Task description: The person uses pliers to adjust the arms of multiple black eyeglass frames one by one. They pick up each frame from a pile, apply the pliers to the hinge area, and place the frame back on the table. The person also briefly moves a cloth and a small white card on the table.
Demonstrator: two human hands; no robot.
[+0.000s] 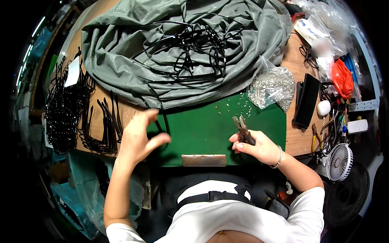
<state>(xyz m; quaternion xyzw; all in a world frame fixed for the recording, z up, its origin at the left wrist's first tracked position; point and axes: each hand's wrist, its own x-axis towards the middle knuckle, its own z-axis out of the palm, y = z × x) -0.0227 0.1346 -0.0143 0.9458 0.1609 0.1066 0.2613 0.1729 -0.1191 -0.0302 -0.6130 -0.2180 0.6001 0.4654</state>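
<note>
My left hand (142,137) is raised over the left of the green mat (194,129), thumb and fingers apart, beside a dark strip (165,123) that hangs from the grey cloth (109,69). My right hand (255,148) grips pliers (245,133) with dark handles, jaws pointing up. A textured metal plate (204,160) lies at the mat's front edge. Small silver pieces (245,108) are scattered near an open-looking clear bag of them (270,89). Tangled black spectacle frames (198,54) rest on the cloth.
Piles of black frames (63,113) and separate frames (107,133) lie at left. At right are a black case (304,101), yellow-handled cutters (315,139), cables, a white fan (339,162), an orange bag (341,79) and plastic wrappings (332,28).
</note>
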